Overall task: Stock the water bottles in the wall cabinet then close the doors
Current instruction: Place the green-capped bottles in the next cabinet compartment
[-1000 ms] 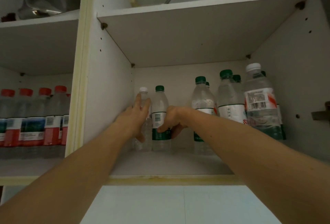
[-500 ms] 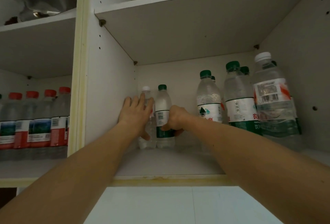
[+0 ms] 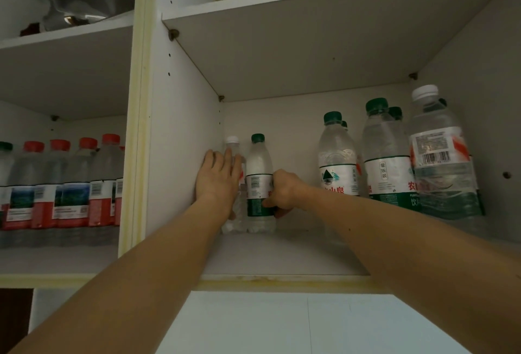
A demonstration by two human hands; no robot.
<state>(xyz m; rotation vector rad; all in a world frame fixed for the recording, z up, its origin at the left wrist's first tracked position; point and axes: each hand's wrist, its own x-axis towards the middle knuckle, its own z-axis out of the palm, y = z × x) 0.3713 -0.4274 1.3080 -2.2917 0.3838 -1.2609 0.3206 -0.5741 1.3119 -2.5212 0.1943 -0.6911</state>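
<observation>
White laminate shelves (image 3: pixel 282 258) line the open wall cabinet. At the back left corner, the right hand (image 3: pixel 283 191) curls around the ribbed, clear plastic of a green-capped bottle (image 3: pixel 259 184), which stands upright, cap up, long axis vertical. The left hand (image 3: pixel 218 179) lies flat, fingers spread, against a white-capped bottle (image 3: pixel 233 145) just beside it, pressing rather than gripping. Further right stand taller green-capped bottles (image 3: pixel 337 156), and one large white-capped bottle (image 3: pixel 442 156) tilts inward. Red-capped bottles (image 3: pixel 70 184) fill the left compartment.
</observation>
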